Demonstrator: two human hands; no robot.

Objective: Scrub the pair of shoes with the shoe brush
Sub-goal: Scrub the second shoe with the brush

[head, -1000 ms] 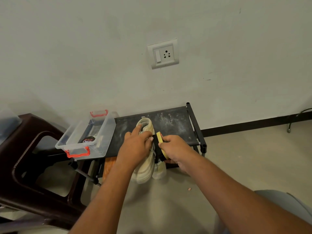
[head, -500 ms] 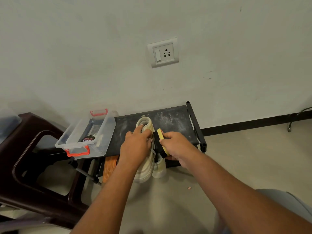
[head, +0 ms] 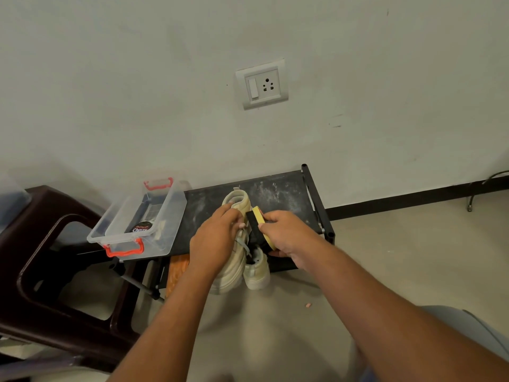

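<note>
My left hand (head: 216, 239) grips a cream sneaker (head: 234, 260), held on its side over the front of the black shoe rack (head: 278, 188). My right hand (head: 289, 234) holds a yellow-backed shoe brush (head: 257, 220) with black bristles pressed against the sneaker's right side near the collar. The second cream shoe (head: 257, 271) sits just below the brush, toe pointing toward me, partly hidden by the first shoe and my right hand.
A clear plastic box (head: 132, 216) with red handles holds a polish tin and rests on the rack's left end. A dark brown plastic chair (head: 35, 260) stands at the left. Something orange (head: 176, 271) sits under the rack. A wall socket (head: 261, 84) is above.
The brush and my right hand have slid slightly up along the sneaker's side. My left hand keeps its grip on the sneaker, almost in the same place.
</note>
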